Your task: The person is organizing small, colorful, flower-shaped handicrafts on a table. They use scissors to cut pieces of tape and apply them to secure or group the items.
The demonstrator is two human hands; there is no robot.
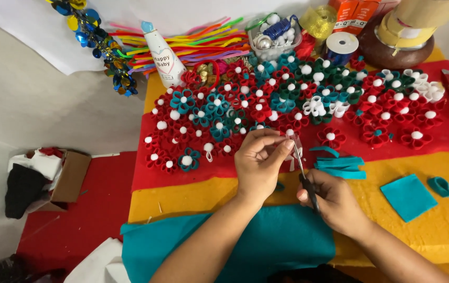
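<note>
Where the teal felt (266, 246) drapes over the table's near edge, both forearms cross it, so the hands work just above the yellow cloth (193, 196). Right hand (334, 202): fingers curled shut around dark scissor handles, blades (299, 157) angled up and away toward the left hand. Left hand (260, 160): fingertips (282, 149) pinched narrow on a small pale piece, too small to identify, held up at the blade tips, likely so the cut falls clear of the cloth. Just right of the blades, a stack of teal strips (340, 167) lies within easy reach; a teal square (408, 196) and a folded loop (439, 186) sit toward the right edge. Beyond, on the red cloth (445, 139), finished felt flowers (287, 99) with white pompom centres crowd the middle. Far edge: glue bottle (164, 55), pipe cleaners (193, 42), a tub of pompoms (274, 36), a ribbon spool (341, 44).
</note>
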